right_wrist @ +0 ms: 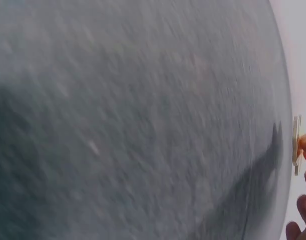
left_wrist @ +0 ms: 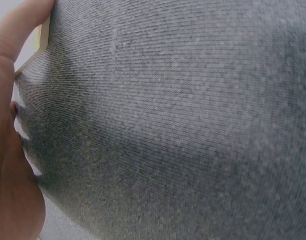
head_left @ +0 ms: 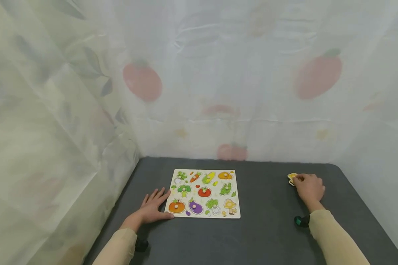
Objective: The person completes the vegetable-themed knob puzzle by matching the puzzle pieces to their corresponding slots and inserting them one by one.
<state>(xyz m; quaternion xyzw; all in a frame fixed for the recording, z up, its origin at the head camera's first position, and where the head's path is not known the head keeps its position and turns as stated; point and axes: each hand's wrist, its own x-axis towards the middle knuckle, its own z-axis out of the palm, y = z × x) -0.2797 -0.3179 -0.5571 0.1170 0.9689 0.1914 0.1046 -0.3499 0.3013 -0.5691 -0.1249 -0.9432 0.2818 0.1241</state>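
A white wooden peg puzzle board (head_left: 203, 176) lies on the dark table, with vegetable pieces such as a pumpkin, an eggplant and a tomato in it. At its lower right corner the mushroom place (head_left: 230, 206) shows a printed picture and no knob. My left hand (head_left: 150, 209) lies spread at the board's left side, thumb on the lower left corner and fingertips by the left edge. Far to the right, my right hand (head_left: 310, 188) pinches a yellow mushroom puzzle piece (head_left: 292, 178). The right wrist view shows this thin piece (right_wrist: 296, 142) edge-on at the fingertips.
The dark grey table (head_left: 265, 206) has rounded far corners. A pale curtain (head_left: 232, 81) with printed fruit hangs behind it and on both sides. Dark bands with small devices sit at both wrists, the right one (head_left: 302, 221) close over the table.
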